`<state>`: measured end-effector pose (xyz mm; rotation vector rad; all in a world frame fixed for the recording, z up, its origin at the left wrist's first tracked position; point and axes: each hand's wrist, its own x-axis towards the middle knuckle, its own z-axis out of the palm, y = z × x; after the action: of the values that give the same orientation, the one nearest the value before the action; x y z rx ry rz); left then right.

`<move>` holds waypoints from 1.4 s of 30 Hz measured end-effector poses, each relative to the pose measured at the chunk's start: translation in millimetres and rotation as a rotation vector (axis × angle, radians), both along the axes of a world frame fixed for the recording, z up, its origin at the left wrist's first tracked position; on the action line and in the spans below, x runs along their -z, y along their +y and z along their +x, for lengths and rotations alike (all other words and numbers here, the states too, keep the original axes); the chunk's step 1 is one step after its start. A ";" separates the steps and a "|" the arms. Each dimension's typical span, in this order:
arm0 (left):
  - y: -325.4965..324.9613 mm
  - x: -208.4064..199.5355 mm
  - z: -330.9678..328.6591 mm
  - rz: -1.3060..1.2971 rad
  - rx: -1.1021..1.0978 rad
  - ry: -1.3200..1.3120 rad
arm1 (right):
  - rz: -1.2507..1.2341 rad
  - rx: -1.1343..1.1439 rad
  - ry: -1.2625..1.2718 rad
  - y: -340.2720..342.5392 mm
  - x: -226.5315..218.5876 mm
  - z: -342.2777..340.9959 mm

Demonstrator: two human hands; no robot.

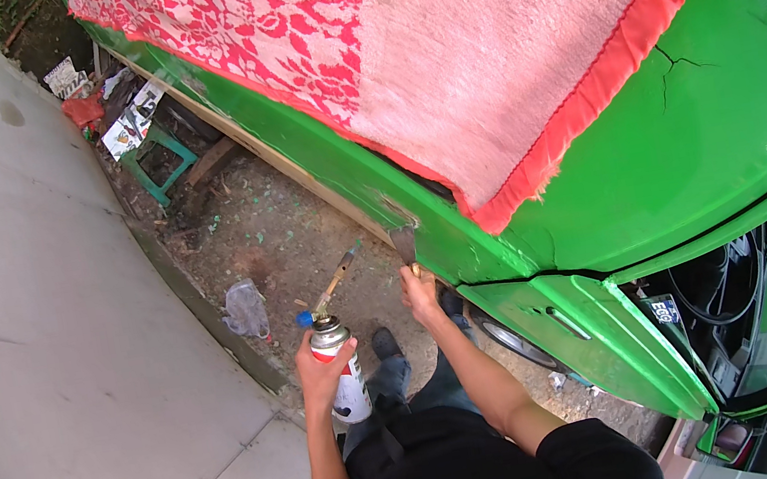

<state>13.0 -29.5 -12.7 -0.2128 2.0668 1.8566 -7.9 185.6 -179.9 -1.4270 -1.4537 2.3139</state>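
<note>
My left hand [319,373] is wrapped round a white and red gas canister [352,400]. A blowtorch head [338,280] with a blue knob sits on top, its tube angled up toward the green vehicle [731,70]. Whether a flame burns at its tip I cannot tell. In my right hand [421,292] a scraper [405,245] is gripped by its yellowish handle. The wide, dark blade points away from me and meets or nearly meets the vehicle's green side panel. A scuffed, paint-worn patch [396,208] shows on the panel just beyond the blade.
A red and pink blanket [474,52] drapes over the vehicle. Its door [580,323] stands at my right. Along the left runs a pale wall [13,271]. A green stool [156,166], a crumpled plastic bag [245,310] and paint flakes are on the ground.
</note>
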 end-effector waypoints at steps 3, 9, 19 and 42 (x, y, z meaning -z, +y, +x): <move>-1.7 -6.4 -0.1 0.004 -0.033 0.002 | 0.226 0.014 0.029 6.1 21.7 -9.2; -18.6 0.0 -1.7 -0.018 -0.066 0.003 | 0.759 -0.124 -0.015 -0.6 -6.9 -6.1; -17.6 8.1 -4.7 0.014 -0.064 -0.024 | 0.863 -0.338 -0.016 18.0 -31.0 -7.4; -44.3 -22.7 -11.0 0.059 -0.129 0.037 | 1.018 -0.072 0.103 -15.7 -1.1 -66.4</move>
<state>2.1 -73.8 10.1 -0.3058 2.0634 2.0088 -74.3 169.9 -178.8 -0.9141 -2.1542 1.2208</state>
